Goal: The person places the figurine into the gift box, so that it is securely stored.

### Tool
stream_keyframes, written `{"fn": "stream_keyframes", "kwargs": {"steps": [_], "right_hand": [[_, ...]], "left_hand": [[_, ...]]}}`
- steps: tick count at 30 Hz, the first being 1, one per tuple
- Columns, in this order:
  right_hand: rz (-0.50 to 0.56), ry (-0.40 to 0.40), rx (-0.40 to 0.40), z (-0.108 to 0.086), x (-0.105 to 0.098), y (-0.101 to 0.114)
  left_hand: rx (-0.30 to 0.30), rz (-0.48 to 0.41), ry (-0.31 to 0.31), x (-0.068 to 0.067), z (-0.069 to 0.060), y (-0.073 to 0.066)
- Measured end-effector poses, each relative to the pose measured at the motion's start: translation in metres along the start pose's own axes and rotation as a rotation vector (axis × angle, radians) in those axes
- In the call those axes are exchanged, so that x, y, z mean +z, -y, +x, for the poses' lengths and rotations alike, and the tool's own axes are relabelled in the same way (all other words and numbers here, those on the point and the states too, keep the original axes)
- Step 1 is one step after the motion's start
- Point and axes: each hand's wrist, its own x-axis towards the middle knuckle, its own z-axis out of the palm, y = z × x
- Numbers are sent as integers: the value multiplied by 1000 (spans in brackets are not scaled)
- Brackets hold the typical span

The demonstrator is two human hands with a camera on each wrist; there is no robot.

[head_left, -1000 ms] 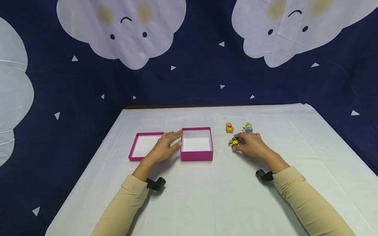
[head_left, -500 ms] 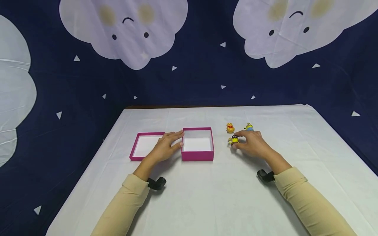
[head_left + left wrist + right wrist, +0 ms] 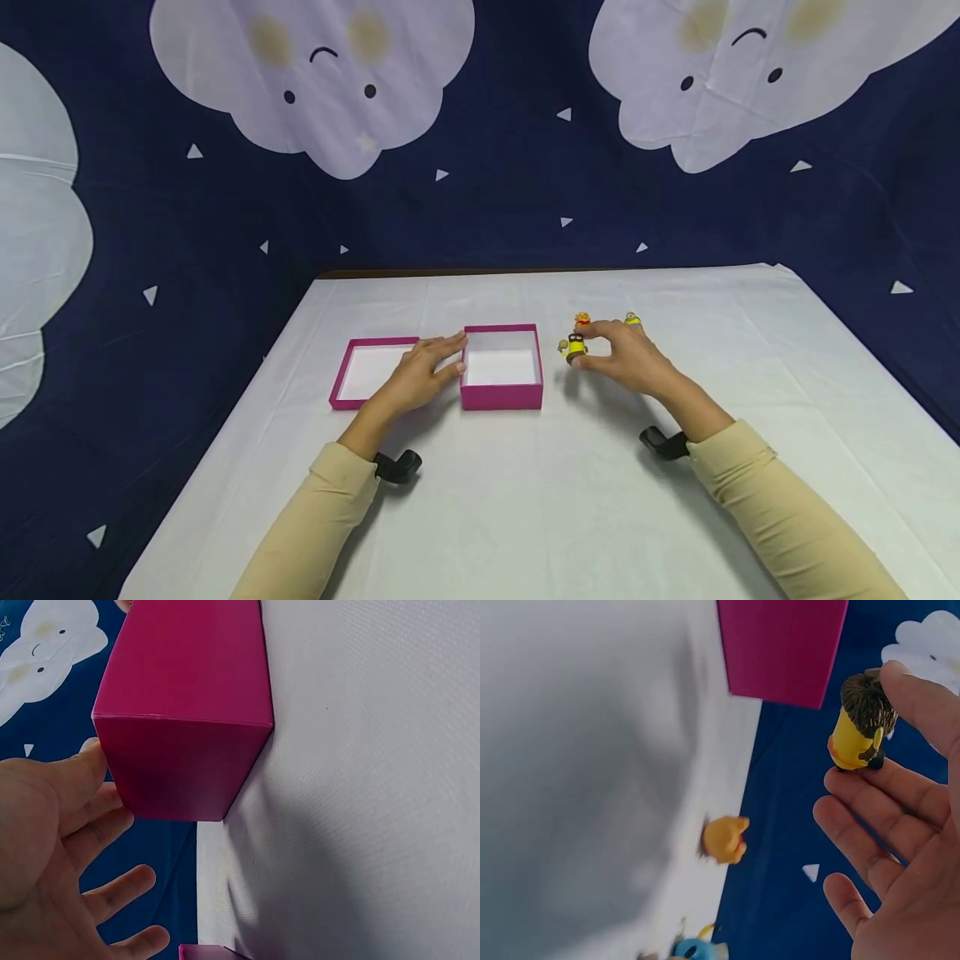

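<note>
My right hand (image 3: 632, 360) pinches a small yellow minion figurine (image 3: 576, 347) between thumb and fingers, held just above the cloth, right of a magenta box. In the right wrist view the figurine (image 3: 849, 741) shows a brown, ridged skirt-like part near the thumb. My left hand (image 3: 417, 375) touches the left side of the open-topped magenta box (image 3: 501, 397), whose inside is white. Its fingers are spread and loosely straight in the left wrist view. Behind the right hand stand a Winnie-the-Pooh figurine (image 3: 582, 318) and a second minion (image 3: 632, 319), both partly hidden.
A shallow magenta lid (image 3: 347, 367) lies inside-up left of the box, partly behind the left hand. White cloth (image 3: 495, 500) covers the table. A dark blue curtain (image 3: 510, 225) with clouds hangs behind it. Each wrist wears a black camera mount (image 3: 399, 467).
My right hand has lifted the minion figurine off the cloth and moved it left and slightly back, toward the box. The left hand stays at the box.
</note>
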Motion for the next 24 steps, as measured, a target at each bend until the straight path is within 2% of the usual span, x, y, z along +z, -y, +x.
{"fn": "stream_keyframes", "kwargs": {"steps": [5,24], "right_hand": [[28,8,7,2,0,14],[47,19,-107,26,20,45]], "left_hand": [[1,3,4,0,0,-1],[-32,-14,-4,1,0,-1]]}}
